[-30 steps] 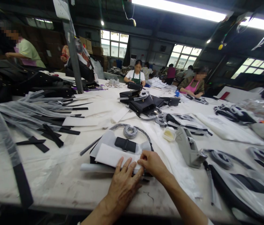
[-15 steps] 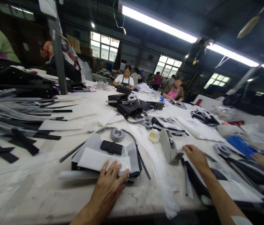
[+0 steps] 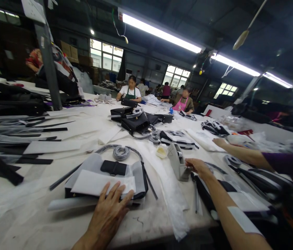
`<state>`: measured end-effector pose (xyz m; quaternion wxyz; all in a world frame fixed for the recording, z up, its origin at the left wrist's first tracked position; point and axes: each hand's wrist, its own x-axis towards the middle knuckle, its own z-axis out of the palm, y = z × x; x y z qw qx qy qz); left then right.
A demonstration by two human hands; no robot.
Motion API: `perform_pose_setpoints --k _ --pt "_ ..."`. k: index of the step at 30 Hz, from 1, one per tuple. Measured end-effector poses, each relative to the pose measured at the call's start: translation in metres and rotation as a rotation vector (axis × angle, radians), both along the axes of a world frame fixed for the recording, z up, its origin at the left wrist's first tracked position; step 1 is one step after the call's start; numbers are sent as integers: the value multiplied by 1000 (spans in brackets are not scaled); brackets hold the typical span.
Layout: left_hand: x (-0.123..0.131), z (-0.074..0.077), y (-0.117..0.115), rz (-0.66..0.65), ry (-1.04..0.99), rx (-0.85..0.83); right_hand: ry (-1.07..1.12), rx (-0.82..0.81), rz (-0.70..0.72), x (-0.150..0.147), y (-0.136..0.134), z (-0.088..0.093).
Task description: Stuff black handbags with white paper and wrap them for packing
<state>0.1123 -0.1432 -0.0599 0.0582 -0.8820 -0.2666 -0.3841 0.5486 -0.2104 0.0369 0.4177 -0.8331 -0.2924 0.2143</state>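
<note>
A black handbag (image 3: 143, 185) lies on the table, partly covered by a translucent wrap and a white sheet (image 3: 94, 184), with a black buckled strap piece (image 3: 113, 168) on top. My left hand (image 3: 111, 206) rests on the sheet's lower edge with fingers spread. A wrapped strap coil (image 3: 120, 153) sits behind the bag, within its curved handle. To the right stands a grey tape dispenser (image 3: 176, 163). My right hand (image 3: 200, 168) is at its front end, fingertips pinched on the tape there; the tape itself is barely visible.
Loose black strips (image 3: 4, 168) and plastic sleeves spread at left. More black bags (image 3: 136, 121) lie mid-table. A small yellowish block (image 3: 161, 151) is behind the dispenser. At right, a co-worker's arm (image 3: 240, 151) reaches over wrapped bags. Others work across the table.
The view has turned slightly right, so things sit further left. The co-worker's arm at right has reached farther across the table. My hands stay at the bag and the dispenser.
</note>
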Motion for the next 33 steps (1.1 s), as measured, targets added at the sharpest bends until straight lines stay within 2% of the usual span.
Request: perform_pose_setpoints --k 5,11,13,15,18,21,24,28,33 --pt "-2 -1 0 3 38 15 -148 19 -24 -5 -22 2" --pt "-4 2 -1 4 85 -3 -280 -186 12 -18 -49 -18" --pt "-4 4 -1 7 90 -3 -322 -231 47 -23 -49 -14" --pt "-5 5 -2 6 112 -9 -354 -245 105 -33 -45 -3" --pt "-5 7 -4 5 146 -29 -295 -197 339 -67 -28 24" --pt "-5 7 -4 10 160 -44 -105 -156 755 -128 0 53" --pt "-6 8 -5 16 176 -49 -34 -241 1071 -193 35 70" --pt "-7 9 -7 4 206 -70 -212 -399 1336 -251 81 70" --pt "-6 8 -6 12 221 -49 -608 -612 1449 -282 119 57"
